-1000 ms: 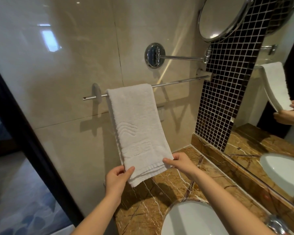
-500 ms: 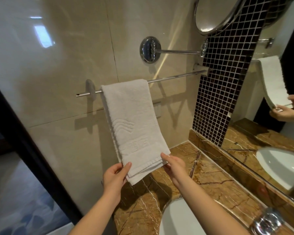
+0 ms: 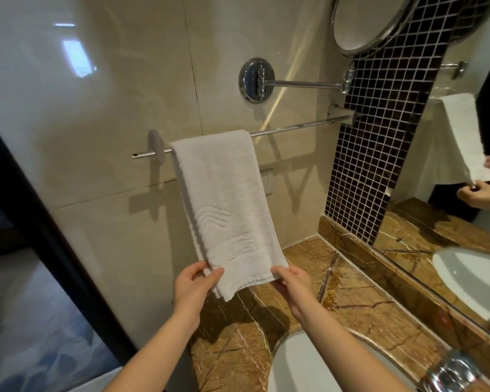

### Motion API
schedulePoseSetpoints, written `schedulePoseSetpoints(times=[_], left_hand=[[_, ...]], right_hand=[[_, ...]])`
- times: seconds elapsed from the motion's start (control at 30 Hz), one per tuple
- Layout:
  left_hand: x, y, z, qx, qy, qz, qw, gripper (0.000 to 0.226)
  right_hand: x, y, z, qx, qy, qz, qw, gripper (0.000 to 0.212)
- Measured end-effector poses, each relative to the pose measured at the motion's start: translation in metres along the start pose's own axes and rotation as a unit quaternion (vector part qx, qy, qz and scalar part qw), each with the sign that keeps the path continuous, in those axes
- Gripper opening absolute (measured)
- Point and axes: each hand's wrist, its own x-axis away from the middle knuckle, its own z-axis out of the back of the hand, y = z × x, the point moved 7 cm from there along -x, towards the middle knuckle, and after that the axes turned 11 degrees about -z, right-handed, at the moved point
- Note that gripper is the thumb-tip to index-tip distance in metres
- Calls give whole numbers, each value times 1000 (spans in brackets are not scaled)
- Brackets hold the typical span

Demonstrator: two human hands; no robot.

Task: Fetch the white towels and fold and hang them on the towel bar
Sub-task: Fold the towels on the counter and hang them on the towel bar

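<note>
A folded white towel [image 3: 224, 199] with an embossed wave pattern hangs over the left part of the chrome towel bar [image 3: 297, 126] on the beige tiled wall. Its lower end is pulled out from the wall toward me. My left hand [image 3: 193, 287] pinches the towel's bottom left corner between thumb and fingers. My right hand [image 3: 293, 281] pinches the bottom right corner. The right part of the bar is bare.
Above the bar a chrome arm [image 3: 300, 84] carries a round mirror [image 3: 371, 21]. A brown marble counter [image 3: 359, 304] with a white basin [image 3: 311, 366] lies below. The wall mirror [image 3: 464, 165] is at right, a dark door frame [image 3: 40, 236] at left, a chrome tap [image 3: 453, 372] at bottom right.
Both hands kept hold of the towel's bottom corners. The left thumb has slid further onto the towel's front, and the view shifted slightly.
</note>
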Motion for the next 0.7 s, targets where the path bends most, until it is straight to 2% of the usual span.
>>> schedulePoseSetpoints(times=[0.07, 0.17, 0.37, 0.53, 0.6, 0.7], left_hand=[[1, -1, 0, -6, 1, -3, 1000, 36], [3, -1, -3, -8, -4, -10, 1000, 26], [2, -3, -2, -39, -17, -29, 999, 27], [1, -1, -4, -53, -44, -37, 997, 28], [0, -1, -4, -53, -44, -41, 997, 29], [-1, -3, -2, -54, -39, -39, 997, 30]], right_hand=[[-2, 2, -3, -21, -21, -11, 999, 10], [-4, 5, -4, -52, -29, -17, 998, 24], [-6, 8, -8, -102, 39, -24, 994, 29], [-3, -3, -11, -105, 76, 36, 991, 25], [-6, -5, -14, -90, 67, 41, 993, 21], [-16, 3, -19, -77, 29, 5, 997, 15]])
